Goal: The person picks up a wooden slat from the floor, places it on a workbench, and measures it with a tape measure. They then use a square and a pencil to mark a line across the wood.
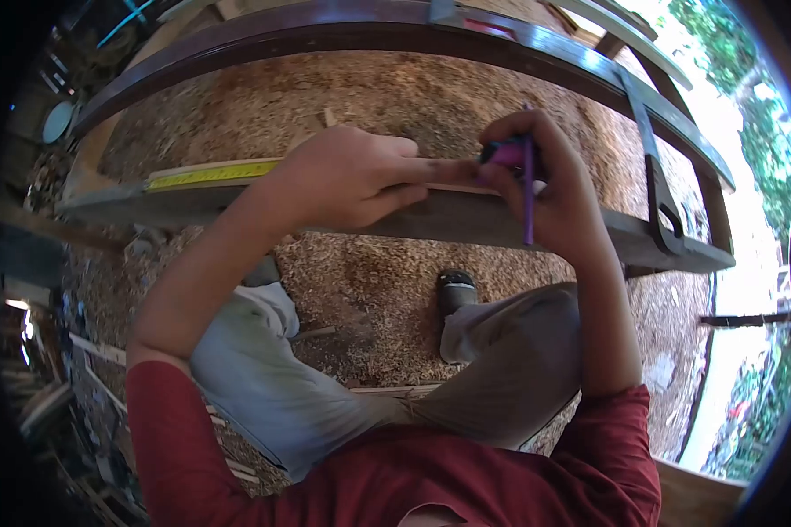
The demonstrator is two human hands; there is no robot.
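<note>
A yellow tape measure blade [211,174] lies stretched along a thin pale wooden strip [224,163], on top of a long grey board [466,218]. My left hand [351,180] is over the strip and blade, its lower fingers curled and its index finger reaching right to the tape's case. What is under the palm is hidden. My right hand [554,180] is closed around the purple and black tape measure case [505,156]. A purple pencil [528,198] stands across the same fingers, pointing down past the board's near edge.
A handsaw [655,180] leans across the bench on the right, its dark handle at the board. Beyond runs a long dark beam [325,37]. Wood shavings [360,290] cover the ground around my shoes [457,290]. Scrap wood [44,404] is piled at the left.
</note>
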